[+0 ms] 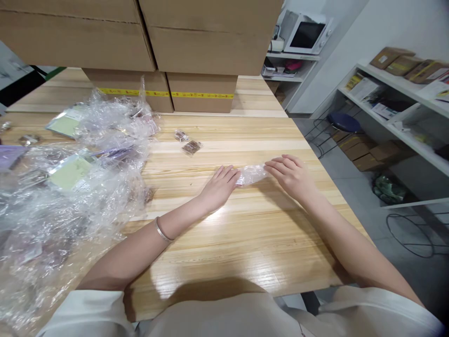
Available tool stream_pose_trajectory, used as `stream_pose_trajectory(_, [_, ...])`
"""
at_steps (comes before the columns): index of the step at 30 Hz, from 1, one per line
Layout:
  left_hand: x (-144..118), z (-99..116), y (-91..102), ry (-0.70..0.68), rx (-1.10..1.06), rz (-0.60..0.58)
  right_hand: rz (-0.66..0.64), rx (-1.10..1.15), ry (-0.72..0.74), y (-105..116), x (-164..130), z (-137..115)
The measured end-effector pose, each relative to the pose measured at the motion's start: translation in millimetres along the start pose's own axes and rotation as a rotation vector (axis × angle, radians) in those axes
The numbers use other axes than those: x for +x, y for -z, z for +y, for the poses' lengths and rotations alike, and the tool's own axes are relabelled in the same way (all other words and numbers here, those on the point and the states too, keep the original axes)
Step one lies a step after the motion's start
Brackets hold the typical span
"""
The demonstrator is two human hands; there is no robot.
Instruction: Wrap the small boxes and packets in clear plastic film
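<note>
A small clear plastic packet (251,175) lies crinkled on the wooden table (224,248) between my two hands. My left hand (220,186) has its fingers over the packet's left end, where a bit of red shows at the edge. At the right end, the bent fingers of my right hand (288,174) grip the plastic; my right thumb is mostly hidden. Farther away on the table lie two small clear packets with brown contents, a larger one (191,147) and a smaller one (181,135).
A big heap of clear plastic packaging (80,220) covers the table's left side, with pale green cards (70,172) among it. Stacked cardboard boxes (203,49) stand along the back. Beyond the table's right edge are a blue stool (343,122), shelves (393,117) and a microwave (307,33).
</note>
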State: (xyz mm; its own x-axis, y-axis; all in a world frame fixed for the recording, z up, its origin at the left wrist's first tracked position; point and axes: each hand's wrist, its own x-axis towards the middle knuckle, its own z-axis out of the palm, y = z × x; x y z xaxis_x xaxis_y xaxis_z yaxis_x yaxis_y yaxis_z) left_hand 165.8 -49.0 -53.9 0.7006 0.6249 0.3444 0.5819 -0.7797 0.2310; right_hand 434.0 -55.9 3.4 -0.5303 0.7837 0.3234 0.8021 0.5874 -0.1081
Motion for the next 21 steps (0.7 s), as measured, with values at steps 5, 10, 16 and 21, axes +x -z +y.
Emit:
stream_pose_trajectory(5, [2.8, -5.0, -0.6, 0.026, -0.141, -0.010, -0.039, 0.248, 0.256, -10.8, 44.2, -37.4])
stream_pose_trajectory(10, [10.4, -22.0, -4.2, 0.258, -0.669, 0.068, -0.052, 0.419, 0.304, -45.7, 66.1, -61.8])
stream_pose_trajectory(16, [7.8, -22.4, 18.9, 0.262, -0.553, 0.386, 0.157, 0.425, 0.182, -78.5, 62.2, -53.7])
stream_pose_trajectory(21, [3.1, -31.7, 30.9, -0.062, -0.348, -0.007, 0.106, 0.325, 0.060, -71.1, 50.3, -43.9])
